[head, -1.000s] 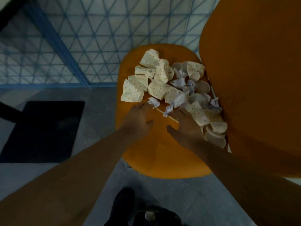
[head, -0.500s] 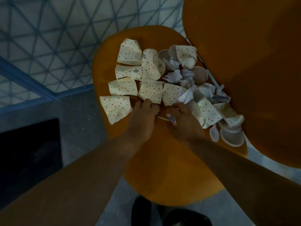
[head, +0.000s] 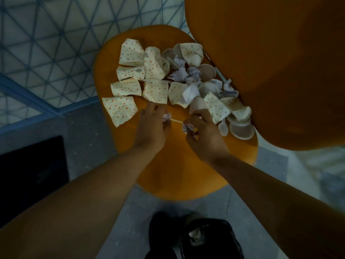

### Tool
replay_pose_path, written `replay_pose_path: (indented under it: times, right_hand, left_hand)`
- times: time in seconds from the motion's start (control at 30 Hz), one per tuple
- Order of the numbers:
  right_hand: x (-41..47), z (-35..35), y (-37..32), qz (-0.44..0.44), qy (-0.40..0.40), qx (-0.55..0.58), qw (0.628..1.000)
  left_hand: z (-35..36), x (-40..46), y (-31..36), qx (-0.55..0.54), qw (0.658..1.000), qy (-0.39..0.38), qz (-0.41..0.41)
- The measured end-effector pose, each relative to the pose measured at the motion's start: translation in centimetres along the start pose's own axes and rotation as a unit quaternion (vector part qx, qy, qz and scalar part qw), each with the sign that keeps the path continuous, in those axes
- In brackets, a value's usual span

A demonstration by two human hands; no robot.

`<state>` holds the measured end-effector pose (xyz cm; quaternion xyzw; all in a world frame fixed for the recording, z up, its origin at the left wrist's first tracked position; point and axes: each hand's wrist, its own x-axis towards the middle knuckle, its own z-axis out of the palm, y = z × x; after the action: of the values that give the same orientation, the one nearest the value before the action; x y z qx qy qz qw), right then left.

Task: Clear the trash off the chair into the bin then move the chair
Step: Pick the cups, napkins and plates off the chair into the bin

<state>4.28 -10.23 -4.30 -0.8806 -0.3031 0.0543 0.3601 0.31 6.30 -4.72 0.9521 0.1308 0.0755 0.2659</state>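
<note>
An orange chair seat (head: pixel 177 171) carries a heap of trash: several flattened dotted paper cups (head: pixel 119 109), crumpled white paper balls (head: pixel 183 73), small plastic lids (head: pixel 242 130) and a spoon (head: pixel 223 127). My left hand (head: pixel 152 128) grips a small crumpled paper (head: pixel 166 116) just below the cups. My right hand (head: pixel 201 135) pinches another crumpled paper ball (head: pixel 188 127). A thin wooden stick (head: pixel 176 121) lies on the seat between the two hands. The chair's orange backrest (head: pixel 280 71) rises at the right. No bin shows in this view.
A black mat (head: pixel 31 174) lies on the grey floor to the left. Beyond the chair is a wall of white tiles with blue lines (head: pixel 46 43). My dark shoes (head: pixel 194 238) stand just below the seat's front edge.
Both hands have closed on small crumpled papers and drawn back a little from the cups. The view has shifted, so the chair sits more to the right.
</note>
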Motion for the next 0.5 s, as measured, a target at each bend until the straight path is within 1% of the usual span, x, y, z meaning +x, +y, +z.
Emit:
replay_pose_path:
  times: [0.17, 0.33, 0.4, 0.5]
  right_hand:
    - [-6.8, -2.9, -1.0, -0.008, 0.007, -0.005, 1.0]
    - [-15.8, -5.4, -1.7, -0.028, 0.026, 0.004, 0.999]
    - [-19.4, -6.0, -1.5, -0.03, 0.026, 0.008, 0.999]
    - [-24.5, -5.9, -0.8, -0.015, 0.035, 0.013, 0.999]
  left_hand:
    - [-1.0, -5.6, 3.8, -0.026, 0.999, 0.022, 0.022]
    - [-1.4, -13.0, 8.2, -0.065, 0.995, 0.074, 0.03]
    - [-0.8, -16.0, 9.6, -0.076, 0.994, 0.071, 0.031]
    - [0.4, -20.1, 11.0, -0.081, 0.995, 0.04, 0.036]
